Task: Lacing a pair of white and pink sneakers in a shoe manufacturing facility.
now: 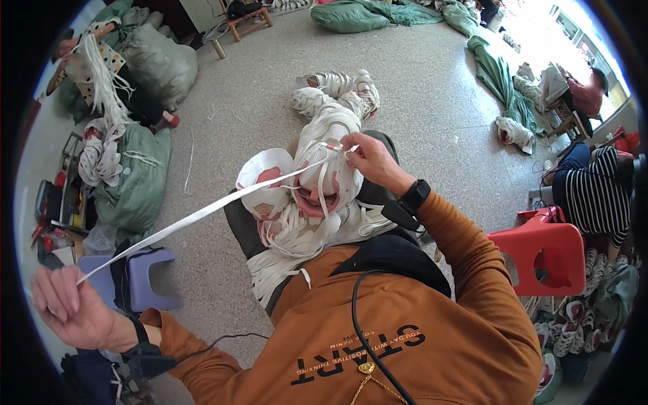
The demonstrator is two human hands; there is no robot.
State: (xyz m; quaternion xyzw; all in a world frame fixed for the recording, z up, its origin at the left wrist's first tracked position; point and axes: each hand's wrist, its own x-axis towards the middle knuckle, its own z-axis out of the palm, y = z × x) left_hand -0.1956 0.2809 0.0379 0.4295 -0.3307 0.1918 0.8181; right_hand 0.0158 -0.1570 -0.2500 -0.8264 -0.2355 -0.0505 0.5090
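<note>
White lace (202,212) taut: left hand (74,307) pinches it; right hand (374,160) nearly closed, grip unclear, at shoe (347,179) near lap's (241,226) far edge.

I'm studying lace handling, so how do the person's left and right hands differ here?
Place: the left hand is held far out to the person's left, while the right hand is at the white shoe over the lap.
Grip: the left hand grips a taut white lace, while the right hand is at the shoe's lacing, its exact hold unclear.
Both are bare, with fingers curled.
</note>
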